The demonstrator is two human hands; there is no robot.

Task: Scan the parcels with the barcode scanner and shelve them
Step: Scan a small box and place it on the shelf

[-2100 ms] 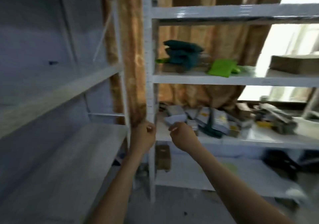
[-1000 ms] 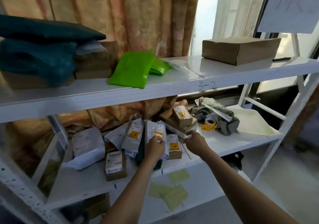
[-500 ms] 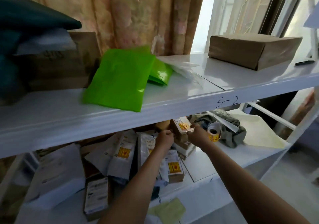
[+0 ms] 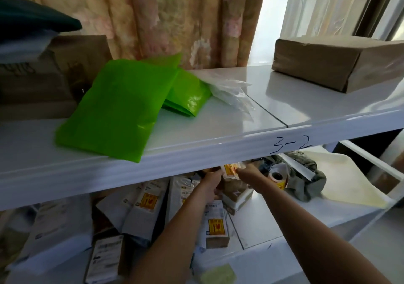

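A small parcel (image 4: pixel 230 170) with a yellow sticker sits at the back of the lower shelf (image 4: pixel 284 213), just under the lip of the upper shelf (image 4: pixel 196 152). The left hand (image 4: pixel 211 179) and right hand (image 4: pixel 248 172) reach to it from either side; the lip hides the fingertips, so neither grip can be told. More parcels (image 4: pixel 215 227) lie around the arms.

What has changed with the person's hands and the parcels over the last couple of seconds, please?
Both hands went from hovering in front of the shelving to reaching deep into the lower shelf. The left hand and right hand now meet at a small parcel with a yellow label under the shelf edge marked 3-2; the grip itself is hidden. The green bags and brown box stayed put.
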